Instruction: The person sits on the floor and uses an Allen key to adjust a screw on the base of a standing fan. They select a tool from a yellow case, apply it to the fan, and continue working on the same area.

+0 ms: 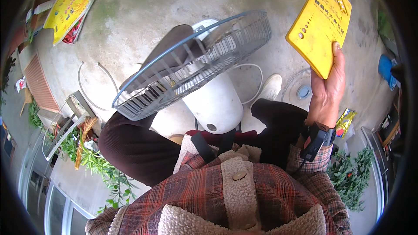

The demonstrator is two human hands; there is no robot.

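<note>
My right hand (329,82) is raised at the right, holding a flat yellow hex key case (320,26) by its near end. The thumb lies on the printed face, and the other fingers are mostly hidden behind it. My left hand is not in view. Between my legs is an electric fan with a white motor housing (215,104). Its wire guard (191,67) has a blue rim and is tilted. Dark blades (167,50) show beyond the rim. A white cord (261,78) loops out to the right of the housing.
A round grille (300,90) with a blue centre lies on the floor beside my shoe (272,86). A yellow and red bag (72,6) is at far left. Plants (106,176) and a metal frame (80,111) stand at left, with another plant (352,176) at right.
</note>
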